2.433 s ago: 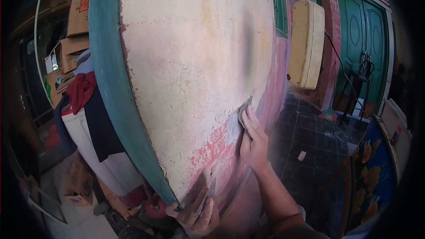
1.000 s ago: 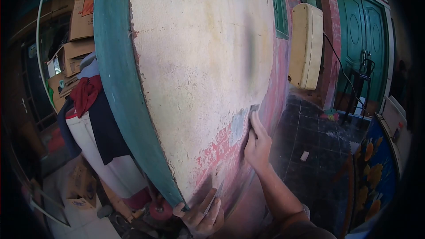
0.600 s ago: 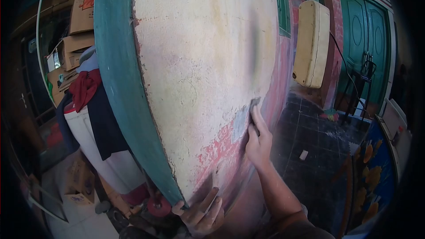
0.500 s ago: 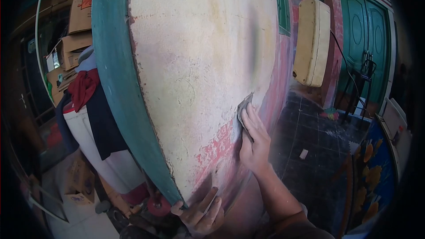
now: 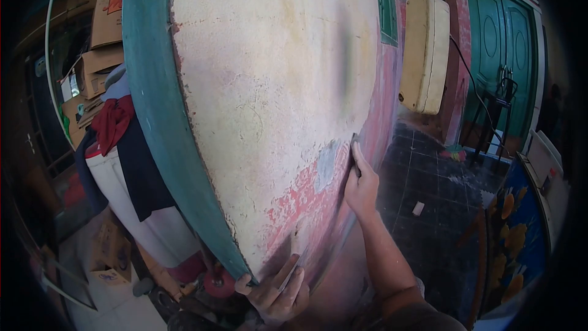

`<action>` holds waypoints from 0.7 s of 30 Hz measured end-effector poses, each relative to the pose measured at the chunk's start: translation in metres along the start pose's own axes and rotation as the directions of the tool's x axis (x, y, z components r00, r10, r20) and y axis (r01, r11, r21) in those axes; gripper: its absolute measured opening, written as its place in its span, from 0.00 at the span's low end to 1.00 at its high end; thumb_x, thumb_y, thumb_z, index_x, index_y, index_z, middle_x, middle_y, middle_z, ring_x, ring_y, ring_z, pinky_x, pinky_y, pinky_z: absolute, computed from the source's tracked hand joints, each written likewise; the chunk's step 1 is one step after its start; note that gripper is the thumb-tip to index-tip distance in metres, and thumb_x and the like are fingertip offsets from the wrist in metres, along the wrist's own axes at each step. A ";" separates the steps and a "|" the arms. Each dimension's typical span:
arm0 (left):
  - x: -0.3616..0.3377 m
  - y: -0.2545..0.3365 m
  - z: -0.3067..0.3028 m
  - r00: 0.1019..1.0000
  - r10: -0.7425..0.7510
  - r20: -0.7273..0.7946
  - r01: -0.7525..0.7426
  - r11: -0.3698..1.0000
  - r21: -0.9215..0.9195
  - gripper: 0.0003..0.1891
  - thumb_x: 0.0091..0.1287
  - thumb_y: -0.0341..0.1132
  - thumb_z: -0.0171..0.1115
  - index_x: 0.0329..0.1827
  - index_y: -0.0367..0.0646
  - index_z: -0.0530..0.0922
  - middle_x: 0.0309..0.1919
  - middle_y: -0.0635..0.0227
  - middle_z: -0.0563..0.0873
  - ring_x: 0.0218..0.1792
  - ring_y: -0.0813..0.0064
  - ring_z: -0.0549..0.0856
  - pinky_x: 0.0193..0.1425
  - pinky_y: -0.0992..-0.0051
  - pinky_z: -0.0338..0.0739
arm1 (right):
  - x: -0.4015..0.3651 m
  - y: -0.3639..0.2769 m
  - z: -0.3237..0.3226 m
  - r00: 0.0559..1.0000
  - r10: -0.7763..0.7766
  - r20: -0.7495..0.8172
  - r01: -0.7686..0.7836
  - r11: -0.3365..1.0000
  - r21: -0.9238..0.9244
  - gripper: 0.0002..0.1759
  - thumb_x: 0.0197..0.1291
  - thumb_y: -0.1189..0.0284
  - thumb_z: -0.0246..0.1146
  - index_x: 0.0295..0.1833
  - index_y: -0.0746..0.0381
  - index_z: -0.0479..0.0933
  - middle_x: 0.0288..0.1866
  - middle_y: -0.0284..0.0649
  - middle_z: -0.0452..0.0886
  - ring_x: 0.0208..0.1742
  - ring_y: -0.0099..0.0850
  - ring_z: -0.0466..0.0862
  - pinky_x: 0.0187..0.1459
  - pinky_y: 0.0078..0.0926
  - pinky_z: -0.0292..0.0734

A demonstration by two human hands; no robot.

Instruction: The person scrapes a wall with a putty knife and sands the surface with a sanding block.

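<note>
My right hand presses a folded grey piece of sandpaper against the wall, near its curved right side. Only thin dark edges of the sandpaper show past the fingers. Left of this hand, the cream wall has a smooth grey patch and a flaking pink area. Low on the wall, by the bottom end of the teal trim, my left hand rests with fingers apart. A pale strip shows between two of its fingers, and I see nothing clearly held there.
Clothes hang over a white container at left, below stacked cardboard boxes. A cream box-like object is at upper right, before teal doors. A small pale block lies on the dark tiled floor.
My right hand has slid right and slightly down along the wall with the sandpaper, uncovering the grey patch. My left hand stays in about the same place. The view has shifted slightly.
</note>
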State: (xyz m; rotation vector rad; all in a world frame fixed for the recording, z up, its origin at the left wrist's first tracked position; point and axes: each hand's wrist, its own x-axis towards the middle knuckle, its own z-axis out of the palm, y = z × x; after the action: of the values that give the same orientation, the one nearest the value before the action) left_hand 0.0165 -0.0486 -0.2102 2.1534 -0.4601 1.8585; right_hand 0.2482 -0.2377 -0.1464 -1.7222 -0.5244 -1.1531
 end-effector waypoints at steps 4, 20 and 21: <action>0.005 -0.001 -0.003 0.999 0.017 0.048 -0.017 1.000 0.006 0.18 0.65 0.34 0.65 0.58 0.52 0.90 0.50 0.73 0.98 0.34 0.85 0.85 0.87 0.51 0.49 | -0.027 0.003 0.012 0.996 0.070 -0.064 -0.076 0.992 -0.101 0.34 0.65 0.90 0.55 0.78 0.70 0.77 0.78 0.60 0.80 0.77 0.53 0.82 0.77 0.40 0.74; 0.030 0.008 -0.030 0.978 0.052 0.203 -0.044 0.998 -0.044 0.13 0.74 0.30 0.67 0.54 0.31 0.91 0.55 0.51 0.95 0.56 0.55 0.95 0.71 0.51 0.76 | 0.005 -0.065 -0.022 0.978 -0.101 0.181 0.148 0.952 -0.269 0.39 0.60 0.85 0.59 0.81 0.69 0.73 0.75 0.63 0.81 0.67 0.57 0.85 0.73 0.47 0.77; 0.030 0.007 -0.029 0.977 0.046 0.206 -0.037 0.998 -0.046 0.13 0.75 0.31 0.67 0.54 0.31 0.91 0.55 0.52 0.95 0.56 0.56 0.95 0.73 0.51 0.74 | 0.005 -0.053 -0.018 0.984 -0.087 0.154 0.128 0.950 -0.285 0.39 0.60 0.85 0.59 0.81 0.69 0.73 0.74 0.64 0.81 0.67 0.58 0.85 0.72 0.47 0.77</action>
State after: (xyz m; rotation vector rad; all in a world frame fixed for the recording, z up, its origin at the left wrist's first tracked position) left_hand -0.0087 -0.0453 -0.1766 2.3366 -0.5856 1.6359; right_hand 0.2025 -0.2305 -0.1153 -2.0643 -0.5596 -1.2422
